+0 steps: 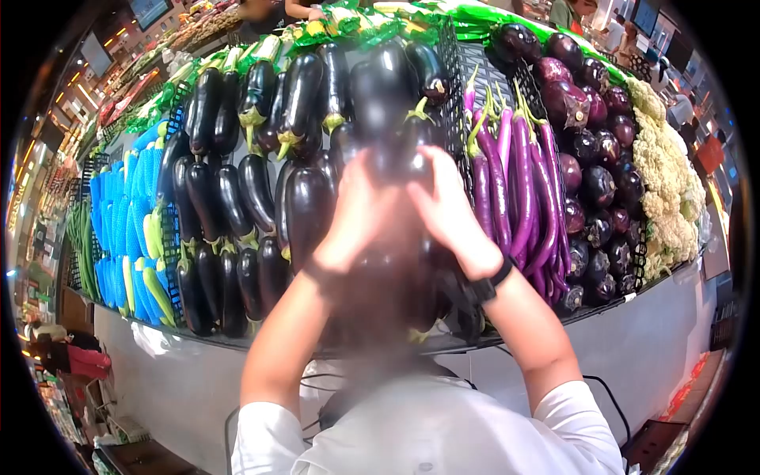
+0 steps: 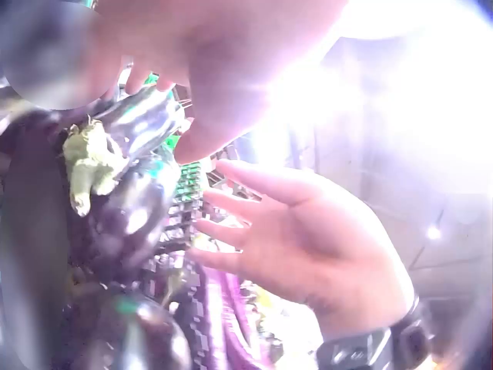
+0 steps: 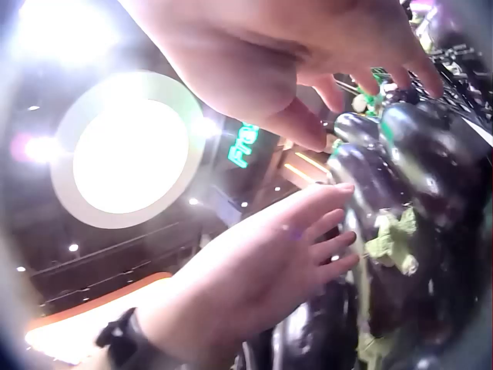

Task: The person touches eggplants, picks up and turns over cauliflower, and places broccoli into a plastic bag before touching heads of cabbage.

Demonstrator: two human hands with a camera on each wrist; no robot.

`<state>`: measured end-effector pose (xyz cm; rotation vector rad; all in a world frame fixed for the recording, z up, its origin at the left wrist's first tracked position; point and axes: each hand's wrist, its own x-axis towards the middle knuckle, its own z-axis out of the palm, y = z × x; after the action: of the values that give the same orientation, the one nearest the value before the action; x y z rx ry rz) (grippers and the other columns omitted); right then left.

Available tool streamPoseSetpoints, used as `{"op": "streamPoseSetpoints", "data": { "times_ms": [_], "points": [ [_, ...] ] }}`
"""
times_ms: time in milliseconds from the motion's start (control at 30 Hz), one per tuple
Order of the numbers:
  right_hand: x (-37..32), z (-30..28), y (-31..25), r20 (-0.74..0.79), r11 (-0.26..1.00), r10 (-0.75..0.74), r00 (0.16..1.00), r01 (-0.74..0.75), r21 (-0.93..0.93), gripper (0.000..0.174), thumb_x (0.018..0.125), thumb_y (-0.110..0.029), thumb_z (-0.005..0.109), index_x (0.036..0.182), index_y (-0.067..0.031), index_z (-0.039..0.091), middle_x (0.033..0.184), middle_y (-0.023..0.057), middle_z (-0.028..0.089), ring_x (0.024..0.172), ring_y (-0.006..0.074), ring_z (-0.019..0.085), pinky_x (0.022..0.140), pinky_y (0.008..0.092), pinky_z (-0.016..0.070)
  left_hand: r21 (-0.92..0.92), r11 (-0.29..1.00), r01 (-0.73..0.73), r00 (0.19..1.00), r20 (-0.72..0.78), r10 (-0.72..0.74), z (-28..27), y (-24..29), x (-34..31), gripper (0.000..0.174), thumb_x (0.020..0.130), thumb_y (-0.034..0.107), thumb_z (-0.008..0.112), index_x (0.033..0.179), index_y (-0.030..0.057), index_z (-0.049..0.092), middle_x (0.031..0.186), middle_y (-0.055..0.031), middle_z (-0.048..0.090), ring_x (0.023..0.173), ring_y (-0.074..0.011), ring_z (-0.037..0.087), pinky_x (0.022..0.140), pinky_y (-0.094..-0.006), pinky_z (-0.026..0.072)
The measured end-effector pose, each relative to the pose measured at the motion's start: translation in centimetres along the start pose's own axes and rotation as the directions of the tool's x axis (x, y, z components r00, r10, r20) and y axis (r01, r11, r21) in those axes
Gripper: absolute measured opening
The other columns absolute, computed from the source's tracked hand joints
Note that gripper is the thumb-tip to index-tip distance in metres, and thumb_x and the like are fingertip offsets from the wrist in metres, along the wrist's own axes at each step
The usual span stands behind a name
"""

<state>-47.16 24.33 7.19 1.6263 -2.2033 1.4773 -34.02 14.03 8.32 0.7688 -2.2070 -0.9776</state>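
Observation:
Both hands hover over the middle of a pile of dark eggplants [image 1: 305, 202], one on each side. My left hand [image 1: 354, 210] has its fingers extended toward the eggplants; in the right wrist view this left hand [image 3: 266, 258] shows spread fingers and nothing gripped. My right hand [image 1: 450, 207] faces it from the other side, and in the left wrist view the right hand [image 2: 308, 239] has straight, parted fingers. An eggplant with a pale green stem [image 2: 92, 162] lies close by the fingertips. A blurred patch in the head view hides part of the space between the hands.
Slim purple eggplants [image 1: 522, 182] lie right of a black crate divider [image 1: 455, 95]. Round purple eggplants [image 1: 598, 186] and cauliflower [image 1: 665, 182] are farther right. Blue-netted vegetables [image 1: 127, 222] sit to the left. The stand's front edge [image 1: 214, 340] runs below the forearms.

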Motion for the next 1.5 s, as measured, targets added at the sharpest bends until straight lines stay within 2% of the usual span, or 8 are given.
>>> {"op": "streamPoseSetpoints", "data": {
  "times_ms": [167,233,367,567,800,1033,1267,1500],
  "points": [
    [2.5,4.4,0.4,0.058,0.903,0.239,0.969,-0.2,-0.381,0.052,0.093,-0.014,0.056,0.143,-0.0042,0.043,0.153,0.0327,0.027,0.138,0.0511,0.032,0.113,0.0537,0.0328,0.196,0.981,0.004,0.981,-0.189,0.034,3.4,-3.4,3.9,0.093,0.081,0.03,0.076,0.148,-0.0097,0.026,0.141,-0.034,0.041,0.13,-0.0493,0.042,0.112,-0.0495,0.0345],
    [2.3,5.3,0.1,0.014,0.844,0.014,1.0,-0.004,-0.537,0.049,0.09,-0.002,0.05,0.138,-0.0006,0.049,0.149,0.0282,0.038,0.136,0.0482,0.036,0.109,0.0526,0.038,0.159,0.983,0.088,0.987,-0.149,-0.065,2.3,-2.1,4.7,0.092,0.083,0.037,0.074,0.148,-0.0088,0.027,0.138,-0.0341,0.044,0.127,-0.0479,0.047,0.109,-0.0478,0.0385],
    [4.4,6.5,1.0,-0.043,0.991,-0.081,0.996,0.076,-0.106,0.048,0.091,-0.009,0.054,0.136,0.0064,0.05,0.136,0.026,0.054,0.132,0.0388,0.047,0.112,0.042,0.0386,0.104,0.972,0.21,0.978,-0.037,-0.207,-1.1,-0.2,6.2,0.078,0.083,0.042,0.072,0.141,-0.0002,0.044,0.129,-0.0244,0.055,0.114,-0.0402,0.061,0.097,-0.0444,0.0497],
    [8.3,7.3,0.9,0.215,0.716,0.47,0.856,-0.512,0.474,0.071,0.089,-0.008,0.057,0.151,0.0071,0.027,0.113,0.013,0.061,0.094,0.0154,0.058,0.082,0.0275,0.0481,0.212,0.933,0.292,0.956,-0.085,-0.28,-0.1,-1.4,7.2,0.063,0.082,0.039,0.071,0.133,0.007,0.053,0.127,-0.0211,0.057,0.115,-0.0401,0.059,0.097,-0.0467,0.0488],
    [10.6,4.1,-1.1,0.288,0.732,0.466,0.837,-0.548,0.406,0.042,0.085,-0.03,0.075,0.108,0.0052,0.07,0.101,0.0141,0.073,0.091,0.0183,0.069,0.083,0.0318,0.0544,0.174,0.983,0.067,0.987,-0.155,-0.04,1.9,-3.6,4.3,0.096,0.077,0.028,0.08,0.151,-0.0004,0.027,0.135,-0.0236,0.047,0.125,-0.0408,0.047,0.103,-0.0477,0.0421],
    [12.4,3.6,-6.1,0.03,0.931,0.073,0.997,-0.079,0.356,0.074,0.081,-0.042,0.081,0.125,0.0091,0.051,0.107,0.0174,0.068,0.096,0.0208,0.067,0.084,0.0324,0.0536,0.02,0.965,-0.262,0.841,-0.486,0.238,-2.6,-0.9,3.6,0.091,0.084,0.019,0.076,0.153,0.0006,0.021,0.138,-0.0271,0.043,0.121,-0.045,0.053,0.097,-0.0474,0.0487],
    [9.3,12.7,-15.9,0.285,0.734,0.012,0.958,-0.202,0.649,0.064,0.091,-0.031,0.072,0.135,0.0053,0.041,0.115,0.0158,0.06,0.103,0.0227,0.06,0.086,0.0349,0.0511,-0.166,0.985,-0.054,0.929,-0.37,-0.011,-16.5,-0.4,-4.1,0.089,0.081,0.014,0.078,0.153,0.0001,0.027,0.137,-0.0197,0.05,0.127,-0.0295,0.051,0.107,-0.039,0.0417],
    [6.8,29.3,-12.4,0.179,0.964,-0.164,0.97,0.12,0.236,0.07,0.085,-0.016,0.069,0.145,0.0012,0.035,0.143,0.0266,0.042,0.123,0.0409,0.051,0.104,0.0466,0.0423,-0.156,0.984,-0.089,0.857,-0.515,-0.004,-15.8,-16.9,-3.2,0.069,0.092,0.015,0.067,0.149,-0.001,0.032,0.142,-0.0206,0.05,0.13,-0.0313,0.052,0.109,-0.0388,0.0409]
  ]
}}
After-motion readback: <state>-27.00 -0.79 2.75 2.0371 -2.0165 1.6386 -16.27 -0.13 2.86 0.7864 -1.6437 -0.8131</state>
